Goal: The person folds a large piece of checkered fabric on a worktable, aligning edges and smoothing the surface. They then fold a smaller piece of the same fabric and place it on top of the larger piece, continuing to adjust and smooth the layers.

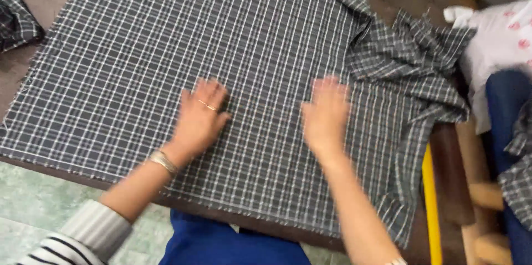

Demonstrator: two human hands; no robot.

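- Item 1, checked cloth [166, 49]: dark grey with white and pale lines; I see it spread flat over most of the dark table [443, 159]; its near edge is frayed and runs along the table's front edge; its right part is bunched into folds [410, 60] at the table's right side, and 1 flap hangs over the near right corner.
- Item 2, left hand [200, 118]: palm down, flat on the cloth near its middle; fingers together and stretched out, holding nothing; a thin ring on 1 finger; a metal bangle [162, 161] at the wrist; a striped sleeve [77, 237] pushed up the forearm.
- Item 3, right hand [326, 112]: palm down on the cloth, just beside the bunched folds; blurred in my view, so the fingers seem flat and close together, grasping nothing; well apart from the left hand.
- Item 4, yellow strip [431, 209]: runs along the table's right side, partly under the hanging flap.
- Item 5, white fabric with pink marks [499, 43]: at the far right, beside the folds.
- Item 6, second piece of checked cloth [16, 21]: at the far left, apart from the main cloth.
- Item 7, blue garment [221, 243]: below the table's near edge, on my side.
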